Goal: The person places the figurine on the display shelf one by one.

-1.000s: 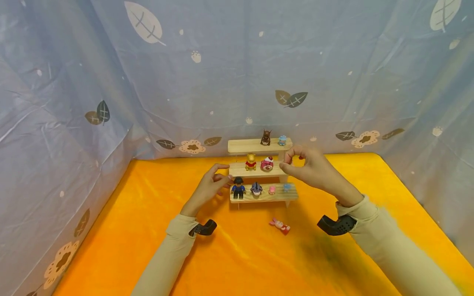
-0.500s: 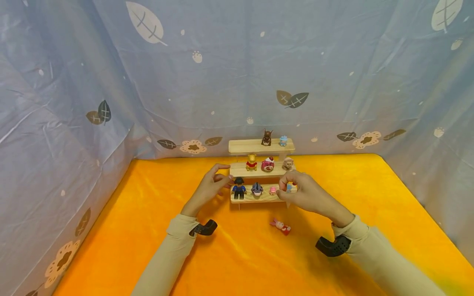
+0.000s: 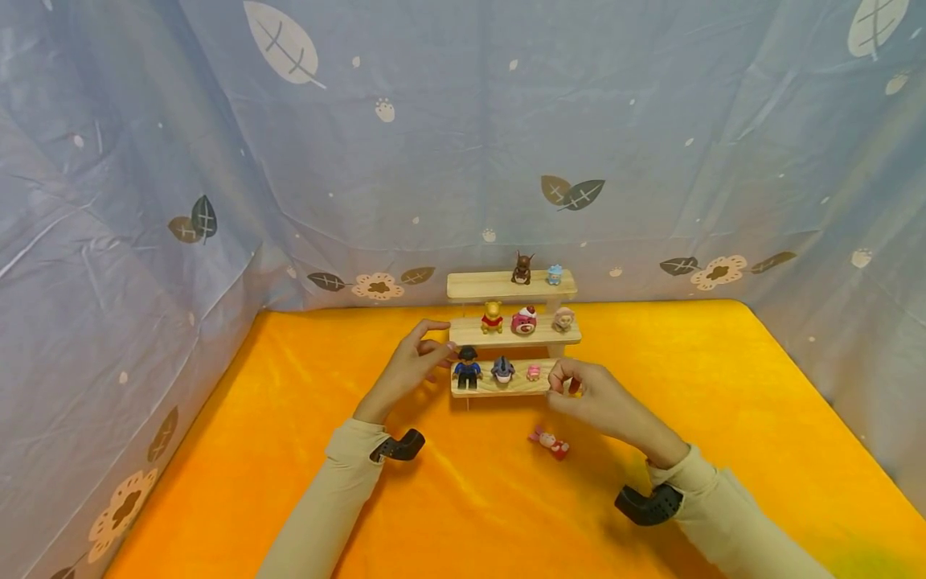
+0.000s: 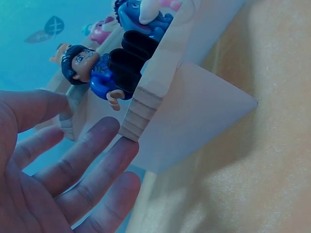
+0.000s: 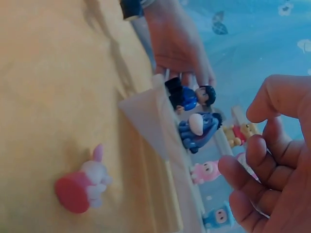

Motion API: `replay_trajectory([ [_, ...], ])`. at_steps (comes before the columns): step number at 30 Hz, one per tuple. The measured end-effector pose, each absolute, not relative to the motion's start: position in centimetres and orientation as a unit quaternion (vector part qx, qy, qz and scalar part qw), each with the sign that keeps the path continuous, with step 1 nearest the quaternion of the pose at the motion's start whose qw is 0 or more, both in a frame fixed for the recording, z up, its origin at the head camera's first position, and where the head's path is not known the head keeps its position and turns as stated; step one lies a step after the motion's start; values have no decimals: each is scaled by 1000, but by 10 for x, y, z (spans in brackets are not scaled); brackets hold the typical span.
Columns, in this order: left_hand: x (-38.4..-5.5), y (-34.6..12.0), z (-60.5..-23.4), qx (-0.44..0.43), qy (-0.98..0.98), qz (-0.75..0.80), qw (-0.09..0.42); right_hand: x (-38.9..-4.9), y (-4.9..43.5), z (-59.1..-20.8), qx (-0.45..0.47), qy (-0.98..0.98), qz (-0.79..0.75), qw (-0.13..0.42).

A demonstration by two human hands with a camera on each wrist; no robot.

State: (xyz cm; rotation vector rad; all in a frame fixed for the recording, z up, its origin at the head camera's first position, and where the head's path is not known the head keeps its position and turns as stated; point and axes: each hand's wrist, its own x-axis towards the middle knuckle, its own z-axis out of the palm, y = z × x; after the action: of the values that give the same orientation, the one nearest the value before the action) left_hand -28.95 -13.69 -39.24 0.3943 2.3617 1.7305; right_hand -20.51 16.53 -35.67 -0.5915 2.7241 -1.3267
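A three-tier wooden display stand (image 3: 477, 284) holds small toy figures. My left hand (image 3: 410, 371) touches its left ends with extended fingers, beside a dark-haired toy figure (image 3: 467, 370) in blue and black. My right hand (image 3: 604, 402) is at the right end of the bottom tier, its fingers loosely bent with nothing between them in the right wrist view. Near those fingertips are a pink figurine (image 5: 206, 171) and a light blue figurine (image 5: 217, 217); the hand hides the blue one in the head view. A grey-blue donkey figurine (image 3: 502, 370) stands between the dark-haired and pink figures.
On the middle tier stand a yellow bear (image 3: 492, 318), a pink bear (image 3: 524, 321) and a beige figurine (image 3: 563, 320). A brown figurine (image 3: 522, 269) and a blue one (image 3: 555, 275) occupy the top. A pink rabbit-eared figurine (image 3: 550, 443) lies on the orange cloth (image 3: 448, 515) in front.
My right hand has come down from the middle tier to the bottom tier's right end, uncovering the beige figurine. My left hand has stayed at the stand's left side.
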Motion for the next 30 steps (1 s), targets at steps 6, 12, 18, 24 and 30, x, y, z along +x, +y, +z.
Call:
replay_trajectory([
  [6, -289, -137, -392, 132, 795, 584, 94, -200, 168, -365, -200, 876, -438, 19],
  [12, -288, -137, -391, 133, 796, 584, 93, -196, 173, -372, -192, 873, -446, 30],
  [18, -287, -137, -391, 134, 798, 581, 91, -195, 177, -379, -201, 870, -449, 34],
  [24, -287, -137, -391, 133, 798, 580, 93, -193, 178, -382, -213, 865, -454, 27],
  [30, -288, -137, -391, 135, 797, 581, 92, -191, 179, -386, -219, 860, -460, 32],
])
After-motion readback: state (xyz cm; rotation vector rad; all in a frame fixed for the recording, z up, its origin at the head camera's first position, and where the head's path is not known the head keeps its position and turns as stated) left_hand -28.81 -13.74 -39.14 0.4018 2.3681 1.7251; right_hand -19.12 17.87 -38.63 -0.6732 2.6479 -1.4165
